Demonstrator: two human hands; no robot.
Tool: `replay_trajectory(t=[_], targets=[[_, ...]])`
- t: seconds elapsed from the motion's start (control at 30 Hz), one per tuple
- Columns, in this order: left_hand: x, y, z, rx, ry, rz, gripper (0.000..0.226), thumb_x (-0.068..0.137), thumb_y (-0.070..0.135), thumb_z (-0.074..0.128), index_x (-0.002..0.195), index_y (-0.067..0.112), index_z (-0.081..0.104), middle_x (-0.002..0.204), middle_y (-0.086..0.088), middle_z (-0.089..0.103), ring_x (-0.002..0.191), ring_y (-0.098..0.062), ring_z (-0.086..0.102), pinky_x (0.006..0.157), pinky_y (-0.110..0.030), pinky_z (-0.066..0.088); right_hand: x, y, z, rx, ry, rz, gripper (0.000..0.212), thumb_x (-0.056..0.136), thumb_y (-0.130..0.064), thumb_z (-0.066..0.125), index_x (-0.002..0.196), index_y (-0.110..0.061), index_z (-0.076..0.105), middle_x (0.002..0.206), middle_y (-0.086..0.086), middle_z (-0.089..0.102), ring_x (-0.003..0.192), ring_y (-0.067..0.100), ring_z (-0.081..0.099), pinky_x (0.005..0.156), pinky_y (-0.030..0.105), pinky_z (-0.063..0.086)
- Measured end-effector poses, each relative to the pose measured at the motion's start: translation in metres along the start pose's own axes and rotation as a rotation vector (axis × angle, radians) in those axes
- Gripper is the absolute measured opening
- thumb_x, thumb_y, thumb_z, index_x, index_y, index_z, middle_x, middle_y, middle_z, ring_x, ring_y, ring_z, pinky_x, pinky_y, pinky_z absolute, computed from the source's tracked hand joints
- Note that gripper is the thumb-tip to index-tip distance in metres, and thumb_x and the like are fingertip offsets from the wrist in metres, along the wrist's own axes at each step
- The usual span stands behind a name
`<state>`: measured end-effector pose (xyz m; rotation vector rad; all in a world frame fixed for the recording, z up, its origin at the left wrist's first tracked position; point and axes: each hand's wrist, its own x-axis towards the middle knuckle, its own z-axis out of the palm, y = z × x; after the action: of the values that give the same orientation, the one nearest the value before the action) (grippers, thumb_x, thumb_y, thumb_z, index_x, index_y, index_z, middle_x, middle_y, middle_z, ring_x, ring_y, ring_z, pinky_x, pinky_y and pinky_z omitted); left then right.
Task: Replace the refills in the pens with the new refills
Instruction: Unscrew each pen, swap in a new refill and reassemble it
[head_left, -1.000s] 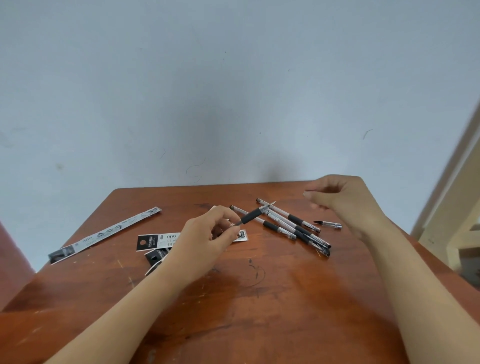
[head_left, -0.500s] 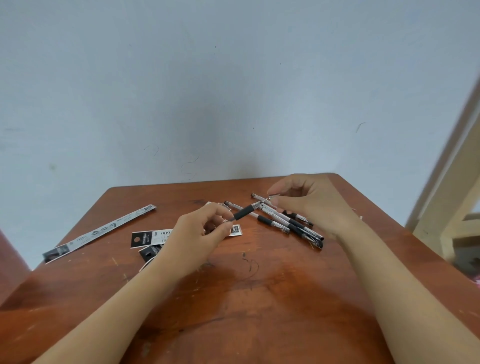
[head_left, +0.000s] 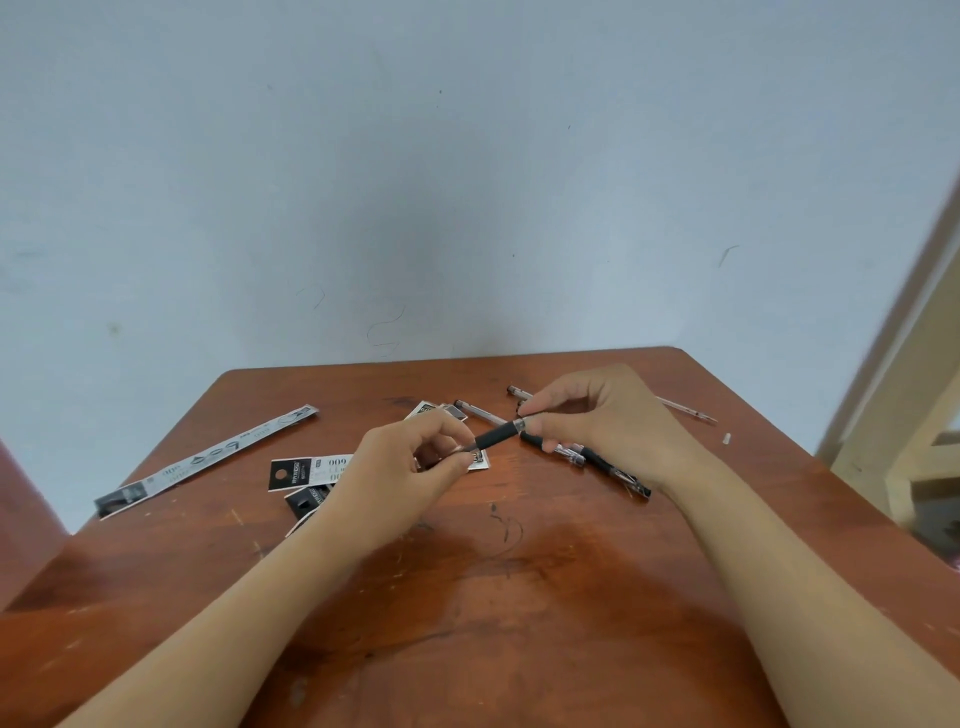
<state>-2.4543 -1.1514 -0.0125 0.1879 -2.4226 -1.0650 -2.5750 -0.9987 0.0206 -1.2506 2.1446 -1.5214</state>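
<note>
Pinching the black-gripped pen (head_left: 496, 438) at its tip end, the left hand (head_left: 410, 478) steadies it just above the table (head_left: 467, 597) while the right hand (head_left: 608, 426) closes thumb and forefinger on the ringed far end, a hold that looks suited to twisting the sections apart. Behind, the other pens (head_left: 597, 462) lie bunched under the right hand, with refill wrappers (head_left: 298, 470) to the left. Farthest back, a bare refill (head_left: 683, 408) lies apart, probably set aside.

Scratched reddish-brown table (head_left: 519, 597), pale blue-grey wall (head_left: 467, 182) — cream door frame (head_left: 930, 364) at right
</note>
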Motion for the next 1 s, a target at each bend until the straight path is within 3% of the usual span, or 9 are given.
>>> replay_trajectory(t=[0.1, 0.2, 0.33, 0.43, 0.5, 0.6, 0.83, 0.93, 1.0], targets=[[0.0, -0.002, 0.0, -0.005, 0.002, 0.01, 0.024, 0.08, 0.013, 0.065, 0.076, 0.036, 0.059, 0.069, 0.005, 0.06, 0.057, -0.001, 0.049, 0.055, -0.009, 0.04, 0.0, 0.001, 0.001, -0.032, -0.029, 0.019, 0.018, 0.082, -0.015, 0.065, 0.064, -0.019, 0.067, 0.045, -0.008, 0.06, 0.048, 0.006, 0.053, 0.052, 0.014, 0.043], [-0.001, -0.001, 0.001, 0.004, -0.007, 0.019, 0.022, 0.08, 0.014, 0.064, 0.077, 0.035, 0.059, 0.068, 0.005, 0.059, 0.058, -0.001, 0.049, 0.055, -0.009, 0.039, 0.001, 0.004, 0.006, -0.091, -0.026, 0.042, 0.034, 0.087, -0.029, 0.057, 0.058, -0.012, 0.063, 0.043, -0.006, 0.057, 0.041, 0.008, 0.048, 0.046, 0.011, 0.038], [0.0, 0.0, 0.002, 0.002, 0.002, 0.016, 0.024, 0.079, 0.017, 0.065, 0.075, 0.04, 0.058, 0.072, 0.006, 0.061, 0.059, 0.0, 0.051, 0.056, -0.008, 0.04, 0.001, 0.002, 0.002, -0.111, -0.036, 0.062, 0.032, 0.088, -0.038, 0.052, 0.069, -0.016, 0.066, 0.058, 0.0, 0.066, 0.051, 0.008, 0.054, 0.057, 0.019, 0.043], [0.001, 0.001, 0.002, 0.009, 0.0, 0.009, 0.024, 0.08, 0.018, 0.064, 0.075, 0.041, 0.057, 0.074, 0.006, 0.062, 0.06, 0.001, 0.052, 0.056, -0.008, 0.041, 0.001, 0.002, -0.008, -0.026, -0.045, 0.037, 0.006, 0.083, -0.028, 0.061, 0.082, -0.034, 0.063, 0.062, -0.016, 0.067, 0.056, -0.003, 0.059, 0.06, 0.009, 0.046], [0.001, 0.001, 0.002, 0.006, 0.001, 0.009, 0.025, 0.08, 0.018, 0.064, 0.075, 0.041, 0.057, 0.074, 0.006, 0.062, 0.06, 0.003, 0.051, 0.056, -0.007, 0.04, 0.001, 0.004, -0.012, 0.003, -0.065, 0.014, 0.017, 0.078, -0.017, 0.069, 0.078, -0.034, 0.065, 0.067, -0.017, 0.069, 0.064, 0.0, 0.063, 0.064, 0.009, 0.049], [0.0, 0.0, 0.001, 0.022, -0.004, 0.016, 0.025, 0.08, 0.016, 0.064, 0.076, 0.04, 0.057, 0.071, 0.006, 0.06, 0.06, 0.004, 0.05, 0.055, -0.006, 0.039, 0.001, 0.005, -0.009, 0.005, -0.076, 0.009, 0.021, 0.078, -0.005, 0.067, 0.068, -0.024, 0.067, 0.056, -0.01, 0.067, 0.055, 0.004, 0.06, 0.057, 0.012, 0.046], [0.0, 0.001, 0.001, 0.029, -0.007, 0.011, 0.026, 0.081, 0.017, 0.064, 0.074, 0.041, 0.057, 0.069, 0.008, 0.06, 0.059, 0.003, 0.051, 0.057, -0.008, 0.04, 0.001, 0.006, 0.0, -0.15, -0.078, 0.059, 0.035, 0.091, -0.032, 0.049, 0.061, -0.019, 0.062, 0.048, -0.007, 0.059, 0.047, 0.007, 0.053, 0.051, 0.017, 0.041], [0.001, 0.001, 0.001, 0.035, -0.002, 0.004, 0.027, 0.081, 0.018, 0.063, 0.074, 0.043, 0.056, 0.071, 0.008, 0.06, 0.06, -0.003, 0.052, 0.058, -0.009, 0.042, 0.001, 0.003, -0.007, -0.075, -0.087, 0.047, 0.008, 0.085, -0.028, 0.059, 0.079, -0.032, 0.062, 0.063, -0.01, 0.064, 0.05, 0.004, 0.055, 0.051, 0.019, 0.043], [0.001, 0.001, 0.002, 0.043, -0.006, 0.004, 0.027, 0.081, 0.018, 0.063, 0.074, 0.043, 0.056, 0.071, 0.008, 0.061, 0.06, -0.001, 0.052, 0.058, -0.009, 0.042, 0.001, 0.005, -0.009, -0.06, -0.107, 0.03, 0.016, 0.08, -0.019, 0.066, 0.08, -0.035, 0.062, 0.066, -0.014, 0.066, 0.051, 0.004, 0.057, 0.054, 0.023, 0.045]])
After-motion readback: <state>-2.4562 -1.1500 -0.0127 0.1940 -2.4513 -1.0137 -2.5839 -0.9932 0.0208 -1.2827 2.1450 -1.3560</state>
